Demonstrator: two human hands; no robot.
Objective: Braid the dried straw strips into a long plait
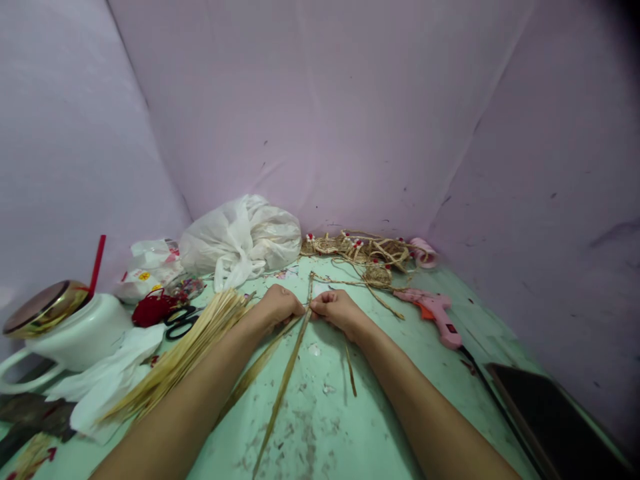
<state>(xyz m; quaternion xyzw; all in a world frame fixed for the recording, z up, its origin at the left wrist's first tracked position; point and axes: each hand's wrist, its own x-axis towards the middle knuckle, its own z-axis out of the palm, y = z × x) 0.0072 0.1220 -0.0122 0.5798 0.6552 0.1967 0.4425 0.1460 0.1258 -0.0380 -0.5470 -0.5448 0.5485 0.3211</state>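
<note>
Forearms (pixel 165 407) lie at 7 and 5 o'clock. Left hand (pixel 281 305) and right hand (pixel 339 309), both closed, pinch a cord (pixel 311 288) over the tabletop (pixel 360 433); its long axis points to 12 o'clock, loose strands (pixel 285 382) trailing toward 7.

You've got dim-ish, diffuse light: L wall (pixel 60 133) brighter than R wall (pixel 555 153), soft shadows on tabletop (pixel 365 433); black vignette top R corner, wide-angle stretch nr edges, fine detail softish.
</note>
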